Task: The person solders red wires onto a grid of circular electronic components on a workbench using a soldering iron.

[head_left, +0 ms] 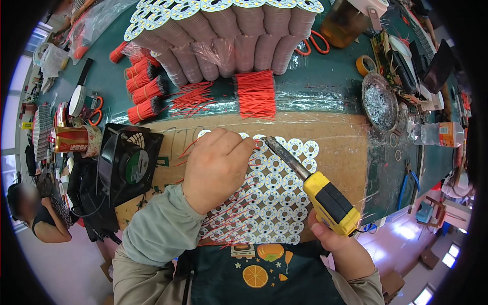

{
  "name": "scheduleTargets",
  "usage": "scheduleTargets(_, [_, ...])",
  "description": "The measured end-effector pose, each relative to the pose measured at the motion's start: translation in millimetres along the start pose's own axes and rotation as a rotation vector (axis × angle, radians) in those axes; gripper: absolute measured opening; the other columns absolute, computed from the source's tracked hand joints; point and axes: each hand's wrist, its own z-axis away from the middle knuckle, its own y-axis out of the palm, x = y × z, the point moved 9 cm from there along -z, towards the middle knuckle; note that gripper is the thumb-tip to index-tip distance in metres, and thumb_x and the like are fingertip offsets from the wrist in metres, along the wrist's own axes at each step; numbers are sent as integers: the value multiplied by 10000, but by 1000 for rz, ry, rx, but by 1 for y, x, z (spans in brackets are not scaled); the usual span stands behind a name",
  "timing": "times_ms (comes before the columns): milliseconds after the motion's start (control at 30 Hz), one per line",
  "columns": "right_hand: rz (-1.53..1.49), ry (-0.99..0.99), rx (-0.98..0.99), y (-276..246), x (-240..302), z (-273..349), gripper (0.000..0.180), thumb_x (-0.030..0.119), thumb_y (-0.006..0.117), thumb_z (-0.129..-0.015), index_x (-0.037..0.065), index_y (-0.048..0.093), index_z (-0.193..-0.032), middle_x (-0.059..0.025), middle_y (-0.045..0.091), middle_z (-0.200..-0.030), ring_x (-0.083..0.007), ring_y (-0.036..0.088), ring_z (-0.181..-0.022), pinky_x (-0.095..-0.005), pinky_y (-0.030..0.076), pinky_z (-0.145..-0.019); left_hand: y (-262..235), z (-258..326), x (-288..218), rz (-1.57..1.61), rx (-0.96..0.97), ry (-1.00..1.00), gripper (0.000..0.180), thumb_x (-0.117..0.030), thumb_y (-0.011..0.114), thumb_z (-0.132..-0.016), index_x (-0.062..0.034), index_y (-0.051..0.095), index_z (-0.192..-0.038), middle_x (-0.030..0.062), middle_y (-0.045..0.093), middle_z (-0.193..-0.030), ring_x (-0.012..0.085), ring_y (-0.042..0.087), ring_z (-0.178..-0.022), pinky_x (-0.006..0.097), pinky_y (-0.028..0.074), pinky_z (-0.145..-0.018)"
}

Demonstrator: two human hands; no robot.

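White ring-shaped circuit boards (273, 181) lie in close rows before me on a brown sheet (345, 147), and red wires (236, 208) trail leftward from many of them. My left hand (216, 165) is closed over the upper rows, its fingertips pinched on a red wire beside a board near the top. At that same board sits the dark tip of a yellow-and-black soldering iron (333, 201), its handle gripped in my right hand (333, 236), low on the right.

Left of the rows stands a black fan (134, 165) with a green label at its hub. Beyond the sheet's far edge, a flat pile of red wire (255, 94) lies on the green counter (109, 40), with tied red bundles (147, 90) farther left. Tall stacks of ring boards (221, 23) rise behind them, red-handled scissors (320, 43) just to their right. Toward the right are a roll of tape (364, 65), a round metal dish (379, 99) holding silvery bits, and a clear bottle (431, 134) on its side. A patterned apron (256, 277) covers my lap; another person (43, 213) is off to the left.
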Motion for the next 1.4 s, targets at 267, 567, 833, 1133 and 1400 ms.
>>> scheduleTargets(267, [-115,83,-97,-2,-4,2,333,129,780,-822,4,621,-1087,-39,647,-843,-143,619,-716,-298,501,-676,0,0,-3,-8,13,25,234,11,715,-743,-26,704,-974,82,621,-835,281,611,-768,398,505,-694])
scheduleTargets(567, [-82,39,-52,-1,-8,1,392,125,788,-817,4,601,-1140,-38,652,-858,-148,629,-733,-304,510,-686,1,1,-3,-30,22,14,236,10,713,-743,-26,704,-976,80,623,-850,276,617,-786,395,511,-706])
scheduleTargets(833, [11,34,-51,0,-13,3,346,145,789,-825,30,603,-1093,-50,653,-850,-173,642,-718,-315,513,-659,2,0,-3,-37,34,7,236,8,720,-740,-26,704,-973,80,621,-850,274,617,-784,395,509,-704])
scheduleTargets(1133, [-67,69,-32,0,-9,3,352,162,798,-827,26,605,-1089,-28,639,-836,-158,620,-701,-311,502,-649,3,1,-3,-53,33,4,223,9,720,-745,-30,702,-963,78,610,-840,274,618,-782,392,509,-701])
scheduleTargets(1400, [-299,115,-41,2,-5,3,325,225,769,-873,68,609,-1109,1,583,-752,-129,549,-681,-297,463,-639,0,1,-4,-41,9,-3,225,27,713,-744,-34,701,-961,83,611,-859,286,615,-788,397,511,-706])
